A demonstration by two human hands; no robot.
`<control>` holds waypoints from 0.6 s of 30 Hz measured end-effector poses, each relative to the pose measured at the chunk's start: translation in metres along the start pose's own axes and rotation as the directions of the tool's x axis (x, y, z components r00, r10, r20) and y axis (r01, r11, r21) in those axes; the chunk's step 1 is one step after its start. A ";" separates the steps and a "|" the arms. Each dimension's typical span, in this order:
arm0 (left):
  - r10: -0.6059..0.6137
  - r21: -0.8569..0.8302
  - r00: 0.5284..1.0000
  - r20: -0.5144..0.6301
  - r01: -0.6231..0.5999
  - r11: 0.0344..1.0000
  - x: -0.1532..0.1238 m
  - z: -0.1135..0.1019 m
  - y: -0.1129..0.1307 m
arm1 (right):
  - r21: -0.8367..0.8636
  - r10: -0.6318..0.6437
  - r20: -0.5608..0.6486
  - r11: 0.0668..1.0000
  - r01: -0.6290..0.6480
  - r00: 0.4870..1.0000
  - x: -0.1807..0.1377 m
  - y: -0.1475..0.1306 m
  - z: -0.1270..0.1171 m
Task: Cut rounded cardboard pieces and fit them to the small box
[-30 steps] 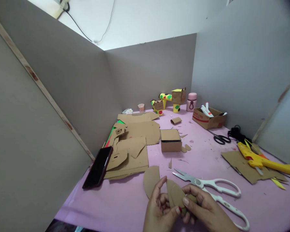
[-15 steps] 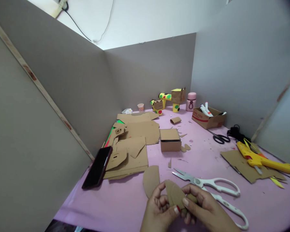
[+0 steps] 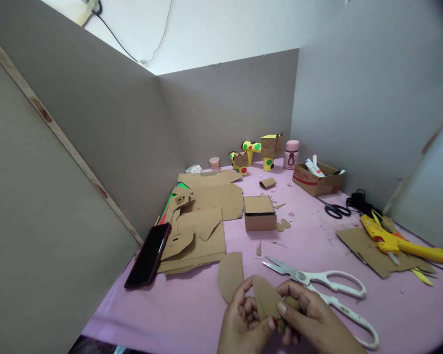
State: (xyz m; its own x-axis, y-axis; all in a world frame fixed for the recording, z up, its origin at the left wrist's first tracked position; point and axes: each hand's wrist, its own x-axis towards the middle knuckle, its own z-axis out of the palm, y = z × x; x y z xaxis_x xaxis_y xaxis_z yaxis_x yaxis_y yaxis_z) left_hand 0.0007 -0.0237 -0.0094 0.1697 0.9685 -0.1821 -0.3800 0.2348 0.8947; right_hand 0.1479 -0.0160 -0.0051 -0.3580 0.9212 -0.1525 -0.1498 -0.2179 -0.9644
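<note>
Near the table's front edge, my left hand [image 3: 245, 319] pinches a rounded cardboard piece [image 3: 265, 297] by its left side, thumb on the front. My right hand [image 3: 302, 312] grips the right side of the cardboard, its thumb pressed on the face. A smaller curved outline shows on that face; I cannot tell whether it is a second layer or a drawn line. More cardboard shows partly behind the right fingers. A half-oval cardboard piece [image 3: 231, 276] lies just left of my hands. White-handled scissors [image 3: 302, 276] lie open on the table beside my right hand.
A cardboard box [image 3: 260, 214] stands mid-table with small scraps around it. Cardboard sheets [image 3: 206, 236] and a phone [image 3: 147, 255] lie left. On the right are a yellow glue gun [image 3: 402, 243], black scissors [image 3: 336, 210] and a marker box [image 3: 317, 179]. Yellow cardboard animals [image 3: 268, 150] stand behind.
Both hands keep hold of the cardboard piece, which has turned very slightly. The curved outline on its face shows more clearly. The things on the table stay where they were.
</note>
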 end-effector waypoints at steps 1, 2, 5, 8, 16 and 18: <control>-0.004 0.005 1.000 0.003 0.004 1.000 0.000 0.000 0.000 | 0.007 0.002 0.003 1.000 -0.002 1.000 0.000 0.001 0.000; -0.001 0.010 1.000 0.005 0.001 1.000 0.000 0.000 -0.001 | 0.017 0.002 0.007 1.000 -0.003 1.000 0.000 0.002 0.000; 0.036 0.011 0.999 0.022 -0.036 0.999 0.000 0.000 -0.003 | 0.055 -0.003 0.006 0.998 0.002 1.000 0.001 0.005 -0.001; 0.100 0.080 0.994 0.036 -0.102 0.991 -0.002 -0.001 -0.005 | 0.097 0.000 0.002 0.995 -0.001 1.000 0.001 0.007 -0.002; 0.414 0.523 0.909 -0.057 -0.326 0.787 -0.008 -0.002 -0.007 | 0.171 0.046 0.013 0.984 -0.047 0.999 -0.001 -0.002 0.003; 0.475 0.560 0.877 -0.077 -0.356 0.748 -0.009 -0.002 -0.009 | 0.167 0.046 0.014 0.985 -0.047 0.999 -0.001 -0.003 0.003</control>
State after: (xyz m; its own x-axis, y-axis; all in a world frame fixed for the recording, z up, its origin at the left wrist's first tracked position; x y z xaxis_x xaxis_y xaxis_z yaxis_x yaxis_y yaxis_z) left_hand 0.0013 -0.0347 -0.0166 -0.1021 0.9669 0.2338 0.1648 -0.2153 0.9625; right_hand 0.1460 -0.0176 -0.0008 -0.3776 0.9056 -0.1933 -0.2843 -0.3120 -0.9065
